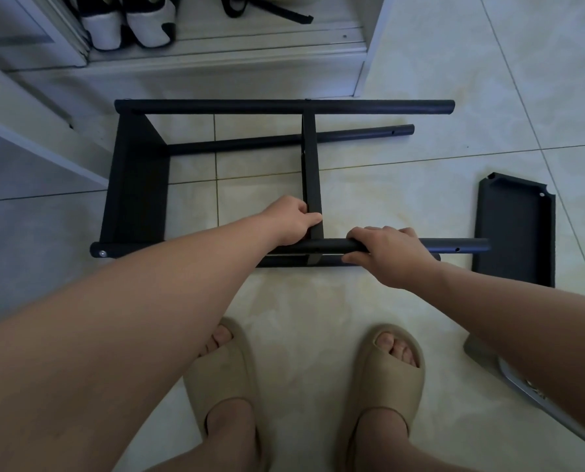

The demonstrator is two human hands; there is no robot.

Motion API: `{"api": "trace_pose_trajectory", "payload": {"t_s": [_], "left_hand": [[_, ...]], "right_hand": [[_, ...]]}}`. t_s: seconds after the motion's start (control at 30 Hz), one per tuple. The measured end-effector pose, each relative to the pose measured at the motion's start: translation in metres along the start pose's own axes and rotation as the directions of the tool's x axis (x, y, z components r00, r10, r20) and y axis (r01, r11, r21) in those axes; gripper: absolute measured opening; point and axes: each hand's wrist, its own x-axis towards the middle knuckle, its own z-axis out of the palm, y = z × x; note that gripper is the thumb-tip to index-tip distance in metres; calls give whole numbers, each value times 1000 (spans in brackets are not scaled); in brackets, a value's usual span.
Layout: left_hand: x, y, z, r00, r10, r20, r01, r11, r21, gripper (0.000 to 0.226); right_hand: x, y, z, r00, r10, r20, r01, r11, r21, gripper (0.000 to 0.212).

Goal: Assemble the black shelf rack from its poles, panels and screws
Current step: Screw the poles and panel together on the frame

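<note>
The half-built black rack lies on its side on the tiled floor, with one end panel (138, 185) at the left and a middle panel (311, 165) standing between the poles. My left hand (293, 221) grips the near edge of the middle panel. My right hand (384, 255) is curled round the near upper pole (454, 245), just right of that panel. The far top pole (284, 106) and a far lower pole (352, 134) run left to right. A loose black panel (515, 229) lies flat on the floor at the right.
A white cabinet (216, 59) with shoes (127, 22) stands just beyond the rack. Another white unit edge (39, 144) juts in at the left. My feet in beige slippers (386, 373) stand near the rack. A grey metal object (509, 373) lies at the lower right.
</note>
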Motion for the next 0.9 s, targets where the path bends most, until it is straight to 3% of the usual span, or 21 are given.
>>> {"api": "trace_pose_trajectory", "payload": {"t_s": [0.47, 0.6, 0.7, 0.8, 0.9], "left_hand": [[5, -4, 1, 1000, 12, -25, -12, 1000, 2, 34], [4, -5, 2, 999, 5, -48, -5, 1000, -12, 37], [-5, 1, 10, 987, -39, -157, 38, 999, -7, 45], [-26, 7, 27, 931, -39, -363, 124, 969, 214, 58], [-45, 21, 45, 923, 193, -334, -4, 870, 493, 65]], "right_hand": [[0, -2, -2, 999, 11, 43, -10, 1000, -26, 28], [-1, -3, -4, 995, 46, 93, -30, 986, -167, 38], [-5, -7, -2, 995, 73, 72, -54, 970, -237, 53], [-23, -1, -8, 997, 55, 57, -41, 975, -217, 72], [-59, 25, -21, 999, 36, 27, -27, 963, -267, 78]]}}
